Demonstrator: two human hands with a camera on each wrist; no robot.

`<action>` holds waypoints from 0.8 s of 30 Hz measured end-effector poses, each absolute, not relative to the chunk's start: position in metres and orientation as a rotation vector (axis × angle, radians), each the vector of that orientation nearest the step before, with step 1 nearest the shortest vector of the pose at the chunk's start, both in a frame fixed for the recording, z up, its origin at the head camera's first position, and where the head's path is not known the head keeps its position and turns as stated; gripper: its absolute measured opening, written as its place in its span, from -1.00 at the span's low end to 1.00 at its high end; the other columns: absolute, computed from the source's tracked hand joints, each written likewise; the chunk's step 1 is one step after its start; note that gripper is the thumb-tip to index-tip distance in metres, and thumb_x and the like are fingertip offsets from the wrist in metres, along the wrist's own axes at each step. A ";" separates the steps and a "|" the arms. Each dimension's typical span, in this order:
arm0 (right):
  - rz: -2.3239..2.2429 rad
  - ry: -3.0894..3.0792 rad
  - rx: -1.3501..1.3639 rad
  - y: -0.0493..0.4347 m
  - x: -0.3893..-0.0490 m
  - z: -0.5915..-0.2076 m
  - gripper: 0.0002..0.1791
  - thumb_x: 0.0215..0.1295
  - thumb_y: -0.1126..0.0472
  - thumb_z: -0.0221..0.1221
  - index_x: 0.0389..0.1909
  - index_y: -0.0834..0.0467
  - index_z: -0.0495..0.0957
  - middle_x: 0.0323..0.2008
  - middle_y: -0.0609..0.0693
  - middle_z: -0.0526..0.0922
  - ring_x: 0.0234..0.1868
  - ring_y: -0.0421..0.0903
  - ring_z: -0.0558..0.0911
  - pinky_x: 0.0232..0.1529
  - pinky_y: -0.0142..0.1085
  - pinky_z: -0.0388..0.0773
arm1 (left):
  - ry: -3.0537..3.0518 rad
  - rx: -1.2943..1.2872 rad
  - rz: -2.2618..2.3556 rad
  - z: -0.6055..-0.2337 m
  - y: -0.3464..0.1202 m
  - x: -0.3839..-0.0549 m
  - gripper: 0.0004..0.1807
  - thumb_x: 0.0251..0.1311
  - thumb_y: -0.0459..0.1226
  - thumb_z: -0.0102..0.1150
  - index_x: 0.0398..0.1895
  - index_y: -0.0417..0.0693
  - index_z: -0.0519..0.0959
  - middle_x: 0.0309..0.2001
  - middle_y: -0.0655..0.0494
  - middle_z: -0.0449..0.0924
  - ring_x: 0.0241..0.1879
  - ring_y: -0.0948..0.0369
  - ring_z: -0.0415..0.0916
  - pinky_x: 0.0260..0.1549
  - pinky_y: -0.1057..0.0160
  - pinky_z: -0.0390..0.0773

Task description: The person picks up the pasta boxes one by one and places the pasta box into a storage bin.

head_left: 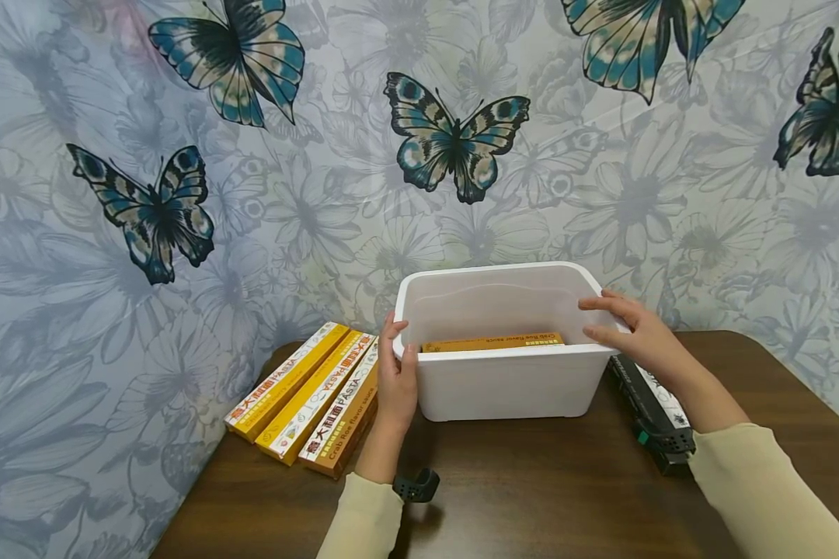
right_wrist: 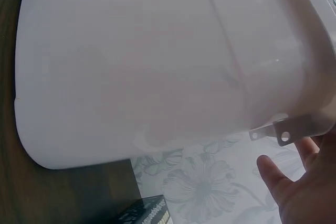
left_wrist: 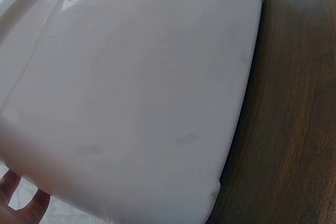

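- Head view, and there was the white tub [head_left: 506, 388], upright on the table [head_left: 531, 481], between two hands!
- Left hand [head_left: 396, 384] held the near left corner, thumb against the front, fingers at the rim; a snug, narrow grip.
- Right hand [head_left: 639, 330] had the right end, fingertips hooked over the rim; looser, with one finger standing off the tub in the right wrist view. How hard either squeezed, you could not tell.
- Inside the tub lay an orange-yellow box [head_left: 492, 342], only its top showing above the front rim, the rest hidden by that wall.
- Over on the left, three pasta boxes [head_left: 318, 397] lay side by side, slanting; the nearest ran partly behind the left hand and wrist.
- On the right, a black box [head_left: 650, 404] with a white panel sat just beside the tub, its near part covered by the right wristband [head_left: 671, 439].
- A metal bracket [right_wrist: 294, 129] with small holes showed at the tub's corner, close by the right fingers.
- Underneath, dark brown wood, streaky grain, a rounded far corner on the right.
- And behind it all, a pale wall [head_left: 322, 194] of grey flowers, with big blue-and-cream butterflies [head_left: 457, 147] spread across it!
- Pale yellow sleeves [head_left: 769, 481] came in from below.
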State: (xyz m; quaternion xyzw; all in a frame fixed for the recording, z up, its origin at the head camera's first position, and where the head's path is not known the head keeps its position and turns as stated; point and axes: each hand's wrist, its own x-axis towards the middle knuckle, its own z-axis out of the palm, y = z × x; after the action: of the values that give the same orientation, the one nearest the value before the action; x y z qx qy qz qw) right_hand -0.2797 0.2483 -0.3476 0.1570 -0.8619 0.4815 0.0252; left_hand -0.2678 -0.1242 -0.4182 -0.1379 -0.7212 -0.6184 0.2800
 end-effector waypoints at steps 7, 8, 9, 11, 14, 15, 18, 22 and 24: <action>1.504 -2.629 0.461 0.245 -0.273 -0.352 -0.38 0.45 -0.03 0.12 0.45 0.07 0.31 0.63 0.09 -0.16 0.60 0.31 -0.20 0.30 0.51 0.01 | -1.954 -0.347 -1.630 -0.419 -0.125 -0.267 -0.57 0.37 -0.14 -0.12 0.29 0.11 0.33 0.60 0.17 -0.01 0.60 0.01 -0.07 0.48 -0.27 0.03; 1.511 -2.622 0.459 0.244 -0.273 -0.353 -0.39 0.46 -0.02 0.11 0.46 0.06 0.29 0.63 0.09 -0.17 0.61 0.29 -0.20 0.31 0.51 0.00 | -1.955 -0.345 -1.629 -0.419 -0.125 -0.268 -0.57 0.37 -0.12 -0.12 0.29 0.11 0.33 0.60 0.17 -0.01 0.60 0.02 -0.06 0.48 -0.27 0.03; 1.517 -2.611 0.465 0.244 -0.271 -0.354 -0.38 0.47 -0.01 0.10 0.47 0.07 0.27 0.63 0.10 -0.17 0.61 0.29 -0.21 0.32 0.50 -0.01 | -1.953 -0.344 -1.629 -0.419 -0.125 -0.268 -0.57 0.37 -0.12 -0.12 0.29 0.11 0.33 0.60 0.18 -0.01 0.59 0.02 -0.06 0.48 -0.27 0.03; 1.521 -2.594 0.477 0.245 -0.269 -0.355 -0.37 0.48 0.03 0.08 0.50 0.08 0.22 0.63 0.13 -0.19 0.61 0.29 -0.21 0.33 0.49 -0.01 | -1.950 -0.345 -1.633 -0.419 -0.125 -0.268 -0.56 0.37 -0.12 -0.11 0.29 0.10 0.33 0.60 0.18 -0.01 0.59 0.02 -0.05 0.48 -0.27 0.04; 1.458 -2.582 0.474 0.246 -0.263 -0.358 -0.33 0.49 0.06 0.08 0.54 0.03 0.14 0.61 0.16 -0.09 0.57 0.30 -0.02 0.38 0.18 0.30 | -1.943 -0.352 -1.643 -0.419 -0.125 -0.268 -0.55 0.37 -0.15 -0.10 0.30 0.04 0.33 0.60 0.17 -0.01 0.59 0.01 -0.05 0.48 -0.27 0.04; 1.429 -2.577 0.474 0.246 -0.261 -0.360 -0.32 0.49 0.06 0.08 0.56 0.01 0.11 0.61 0.17 -0.05 0.55 0.32 0.06 0.32 0.13 0.37 | -1.943 -0.352 -1.645 -0.419 -0.126 -0.268 -0.54 0.36 -0.16 -0.10 0.31 0.01 0.32 0.60 0.15 -0.02 0.59 0.01 -0.05 0.47 -0.27 0.04; 1.337 -2.558 0.454 0.249 -0.254 -0.366 -0.27 0.48 0.06 0.09 0.58 -0.11 0.04 0.58 0.13 0.07 0.50 0.03 0.25 0.21 -0.24 0.43 | -1.947 -0.348 -1.651 -0.418 -0.125 -0.267 -0.53 0.37 -0.19 -0.12 0.33 -0.05 0.31 0.61 0.10 -0.04 0.60 -0.03 -0.08 0.48 -0.29 0.02; 1.319 -2.516 0.441 0.256 -0.243 -0.375 -0.23 0.47 0.11 0.11 0.59 -0.20 -0.02 0.58 0.03 0.10 0.37 -0.45 0.25 0.18 -0.56 0.29 | -1.965 -0.332 -1.658 -0.411 -0.124 -0.263 -0.53 0.37 -0.24 -0.13 0.33 -0.12 0.29 0.61 -0.01 -0.05 0.59 -0.08 -0.09 0.48 -0.29 0.00; 1.326 -2.510 0.421 0.262 -0.238 -0.379 -0.21 0.47 0.12 0.11 0.59 -0.22 -0.04 0.58 0.00 0.09 0.43 -0.36 0.25 0.18 -0.56 0.31 | -1.969 -0.330 -1.667 -0.403 -0.122 -0.255 -0.53 0.36 -0.26 -0.14 0.32 -0.17 0.30 0.60 -0.06 -0.04 0.59 -0.11 -0.07 0.48 -0.29 0.01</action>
State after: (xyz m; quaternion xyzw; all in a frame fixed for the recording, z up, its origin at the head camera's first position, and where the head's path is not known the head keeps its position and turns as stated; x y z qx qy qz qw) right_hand -0.2377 0.2617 -0.3789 0.1453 -0.8666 0.4578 0.1354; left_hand -0.2555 -0.1218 -0.4027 -0.1221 -0.7294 -0.6178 0.2671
